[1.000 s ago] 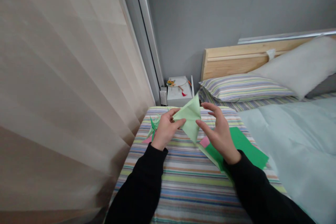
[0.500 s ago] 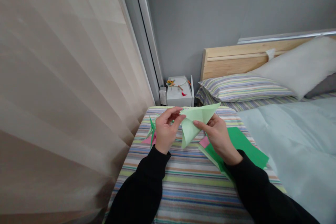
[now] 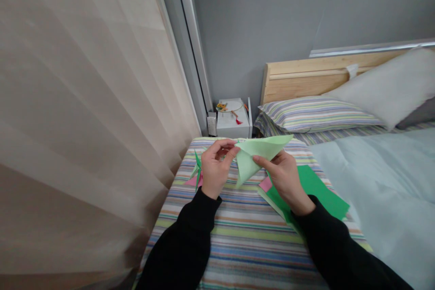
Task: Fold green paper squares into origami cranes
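A pale green sheet of origami paper [image 3: 253, 156], partly folded, is held up over the striped cloth [image 3: 244, 235]. My left hand [image 3: 217, 165] pinches its left corner between thumb and fingers. My right hand [image 3: 283, 176] grips it from the right, thumb on the near face and fingers behind. Beside my left hand lie folded paper pieces, a dark green one [image 3: 197, 170] and a pink one [image 3: 193, 182]. Under my right wrist is a stack of green paper [image 3: 317, 192], with a pink piece [image 3: 265, 184] at its left edge.
A white bedside cabinet [image 3: 233, 122] stands behind the cloth, with a round fan [image 3: 227, 106] with a red tassel on it. The bed with a striped pillow [image 3: 322, 113] and pale quilt [image 3: 390, 181] is at right. A beige curtain [image 3: 102, 122] hangs at left.
The pale green paper's right tip has shifted slightly right and its upper part now looks more bowed. Its lower point has risen a little. Both hands keep their hold.
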Available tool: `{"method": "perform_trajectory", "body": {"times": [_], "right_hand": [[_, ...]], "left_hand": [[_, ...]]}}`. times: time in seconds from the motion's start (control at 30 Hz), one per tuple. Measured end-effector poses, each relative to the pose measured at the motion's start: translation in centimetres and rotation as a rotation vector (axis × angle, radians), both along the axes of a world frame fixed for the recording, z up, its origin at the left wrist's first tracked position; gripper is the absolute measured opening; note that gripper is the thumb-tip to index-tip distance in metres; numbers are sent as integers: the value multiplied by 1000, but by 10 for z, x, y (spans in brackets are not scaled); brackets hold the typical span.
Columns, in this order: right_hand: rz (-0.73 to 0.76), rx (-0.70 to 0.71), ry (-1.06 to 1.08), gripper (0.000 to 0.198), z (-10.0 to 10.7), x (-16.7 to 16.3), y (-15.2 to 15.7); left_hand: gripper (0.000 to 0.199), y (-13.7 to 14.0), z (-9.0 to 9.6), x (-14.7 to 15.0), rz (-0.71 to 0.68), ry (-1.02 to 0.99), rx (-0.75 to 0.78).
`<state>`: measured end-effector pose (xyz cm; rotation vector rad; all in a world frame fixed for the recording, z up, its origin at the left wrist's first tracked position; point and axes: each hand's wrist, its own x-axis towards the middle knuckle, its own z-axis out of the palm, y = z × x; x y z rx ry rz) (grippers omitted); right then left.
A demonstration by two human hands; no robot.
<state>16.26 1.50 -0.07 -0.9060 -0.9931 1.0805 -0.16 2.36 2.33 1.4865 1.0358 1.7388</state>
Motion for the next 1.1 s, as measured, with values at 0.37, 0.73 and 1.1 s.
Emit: {"method": "perform_trajectory", "body": {"times": [0.37, 0.73, 1.1], "right_hand": [[0, 6, -13, 32, 0, 0, 0], [17, -26, 23, 34, 2, 0, -1], [33, -30, 25, 32, 4, 0, -2]], "left_hand": [[13, 0, 0, 1, 8, -37, -25], [13, 0, 1, 3, -9, -73, -52], [10, 1, 2, 3, -6, -80, -39]]}}
